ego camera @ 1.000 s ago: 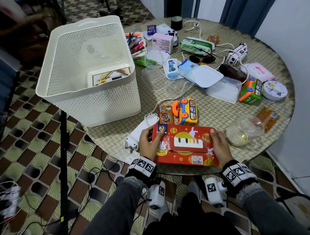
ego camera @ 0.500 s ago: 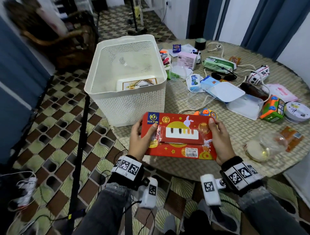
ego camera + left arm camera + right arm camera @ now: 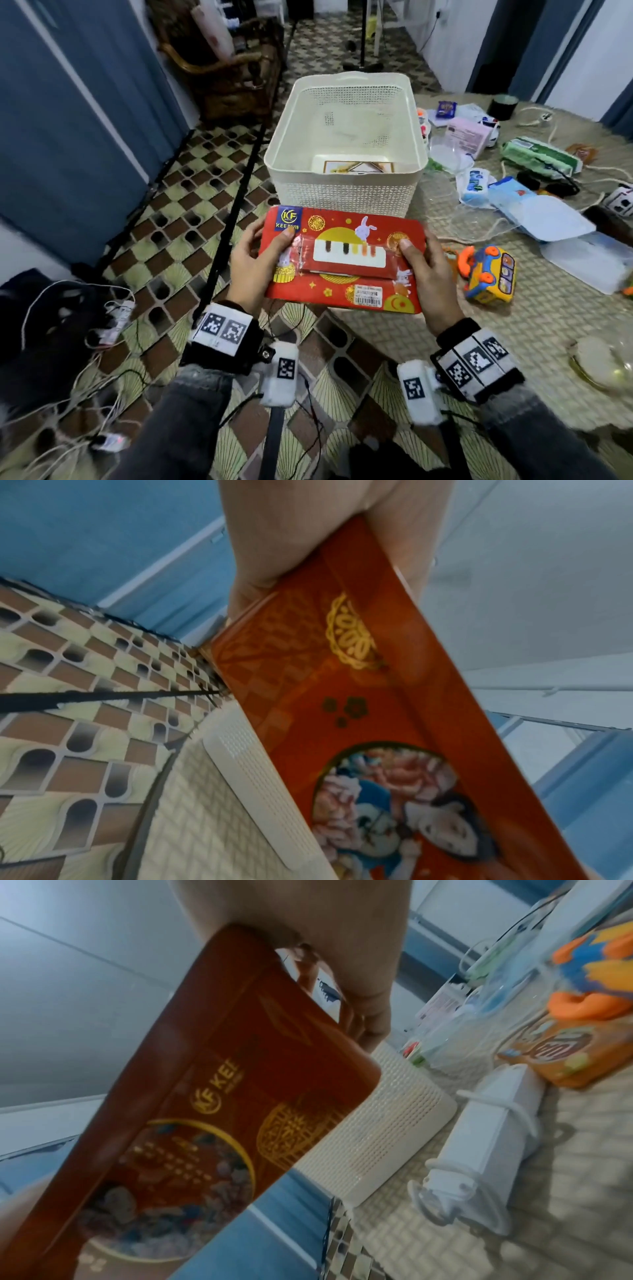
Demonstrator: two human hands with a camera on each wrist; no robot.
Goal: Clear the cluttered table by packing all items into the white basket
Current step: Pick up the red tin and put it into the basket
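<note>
I hold a flat red box [image 3: 342, 263] with a bunny and piano print in both hands, in the air just in front of the white basket [image 3: 346, 192]. My left hand [image 3: 257, 260] grips its left end, thumb on top. My right hand [image 3: 424, 270] grips its right end the same way. The wrist views show the box's underside [image 3: 359, 723] [image 3: 212, 1110] with fingers curled beneath it. The basket stands on the table's left edge and holds a white printed box [image 3: 356, 167] at its bottom.
Right of the basket the woven round table [image 3: 548, 325] carries a yellow toy phone [image 3: 489, 274], clear plastic containers [image 3: 582, 253], a green wipes pack [image 3: 537, 154], a pink box [image 3: 466, 133] and cables. A white power adapter [image 3: 479, 1164] lies under the box. A tripod pole [image 3: 236, 192] stands left.
Both hands have lifted the red box off the table's near edge and carried it up and left toward the basket. My view has swung left.
</note>
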